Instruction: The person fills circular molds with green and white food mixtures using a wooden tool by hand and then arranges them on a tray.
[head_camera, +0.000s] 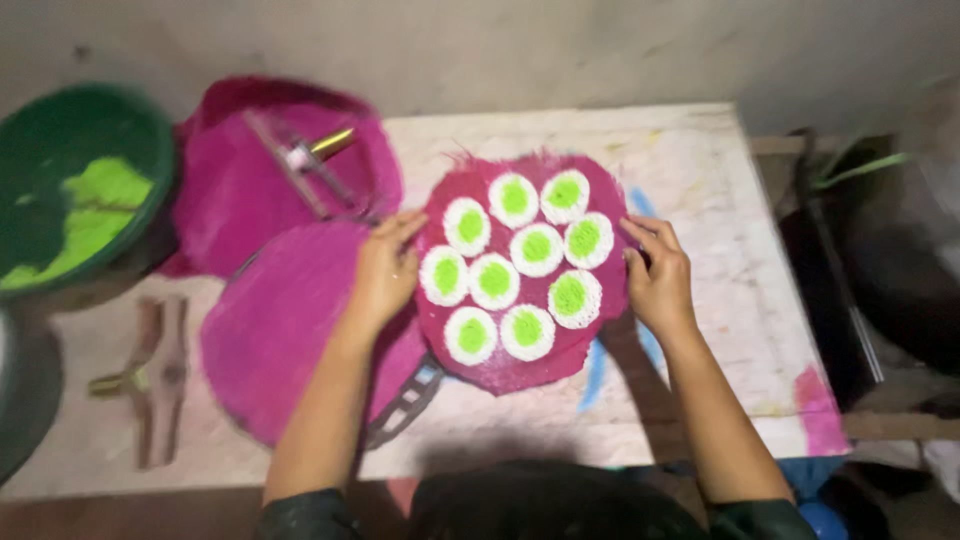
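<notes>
Flanking the round magenta powder disc with nine white-and-green circles (520, 270) lying flat at table centre: left hand (385, 272) touching its nine o'clock edge, right hand (655, 275) its three o'clock edge, both open-fingered, gripping nothing, equally near.

Dim indoor light from above brightens the pale table (700, 200) at centre — edges fall into dark shadow. The whole picture is soft with motion blur; the person's shadow darkens the near edge.
</notes>
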